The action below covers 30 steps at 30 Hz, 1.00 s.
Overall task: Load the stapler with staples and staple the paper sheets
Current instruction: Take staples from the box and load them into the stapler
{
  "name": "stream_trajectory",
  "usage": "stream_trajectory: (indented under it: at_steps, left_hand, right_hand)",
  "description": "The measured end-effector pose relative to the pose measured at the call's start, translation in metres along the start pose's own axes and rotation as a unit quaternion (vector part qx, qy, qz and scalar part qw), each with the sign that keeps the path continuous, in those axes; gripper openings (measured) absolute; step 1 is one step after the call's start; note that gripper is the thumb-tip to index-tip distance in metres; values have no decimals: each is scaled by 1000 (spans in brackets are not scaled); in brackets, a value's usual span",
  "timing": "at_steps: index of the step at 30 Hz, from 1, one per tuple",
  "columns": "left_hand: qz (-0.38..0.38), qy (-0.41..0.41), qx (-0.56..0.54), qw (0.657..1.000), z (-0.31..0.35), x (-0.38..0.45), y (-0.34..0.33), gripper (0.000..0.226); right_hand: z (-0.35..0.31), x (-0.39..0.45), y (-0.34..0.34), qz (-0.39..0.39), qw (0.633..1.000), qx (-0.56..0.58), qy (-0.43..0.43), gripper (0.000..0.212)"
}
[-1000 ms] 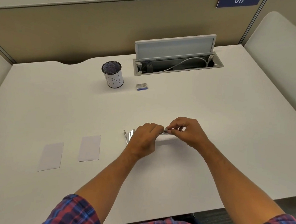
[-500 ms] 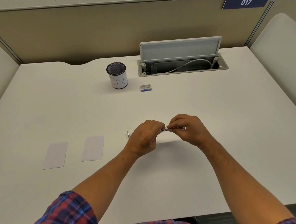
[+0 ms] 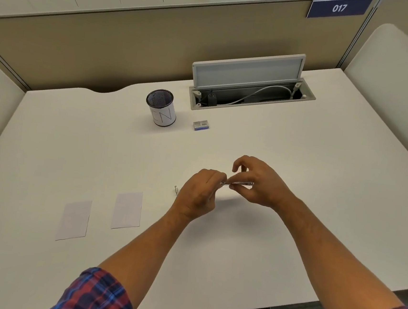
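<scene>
Loading under way in the head view: left hand (image 3: 198, 193) grips the stapler (image 3: 238, 183) above the desk (image 3: 320, 178), right hand (image 3: 257, 182) pinches its metal rail; paper sheets (image 3: 127, 210) lie apart, unstapled, at left

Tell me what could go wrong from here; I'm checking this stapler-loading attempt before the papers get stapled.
1. Both the left hand and right hand pinch the thin metal stapler above the table; a slipped grip could drop it or scatter staples.
2. The paper sheets lie apart, off to the left, so they need aligning first.
3. The staple box sits far back beside the pen cup, a long reach for refills.
</scene>
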<state>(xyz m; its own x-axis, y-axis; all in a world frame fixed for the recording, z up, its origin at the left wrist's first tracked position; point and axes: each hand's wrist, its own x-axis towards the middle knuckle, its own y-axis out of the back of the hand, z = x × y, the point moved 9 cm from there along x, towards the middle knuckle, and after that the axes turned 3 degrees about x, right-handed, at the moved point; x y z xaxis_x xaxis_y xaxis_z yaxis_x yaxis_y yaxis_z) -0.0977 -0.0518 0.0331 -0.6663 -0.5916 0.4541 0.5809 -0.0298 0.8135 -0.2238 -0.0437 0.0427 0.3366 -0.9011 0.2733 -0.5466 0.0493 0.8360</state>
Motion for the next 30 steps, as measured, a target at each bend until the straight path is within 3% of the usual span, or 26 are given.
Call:
stream_trajectory:
  at_steps: [4, 9, 12, 16, 25, 28, 30]
  left_hand:
    - [-1, 3, 9, 1000, -5, -2, 1, 29]
    - [12, 22, 13, 1000, -9, -4, 2, 19]
    - [14, 23, 7, 1000, -8, -2, 2, 20]
    - [17, 8, -4, 1000, 0, 3, 1, 31]
    - [23, 25, -6, 999, -3, 0, 1, 33]
    - [26, 23, -8, 999, -2, 2, 1, 32]
    - [27, 25, -18, 999, 0, 3, 1, 35]
  right_hand:
    - [2, -2, 1, -24, 997, -61, 40, 9]
    - [25, -17, 32, 80, 989, -126, -2, 26]
    - [24, -20, 35, 107, 989, -98, -10, 20]
    - [6, -14, 16, 37, 996, -72, 46, 18]
    - [29, -27, 30, 84, 994, -56, -48, 9]
    - [26, -22, 19, 34, 998, -31, -40, 34]
    - [37, -21, 9, -5, 996, -9, -90, 53]
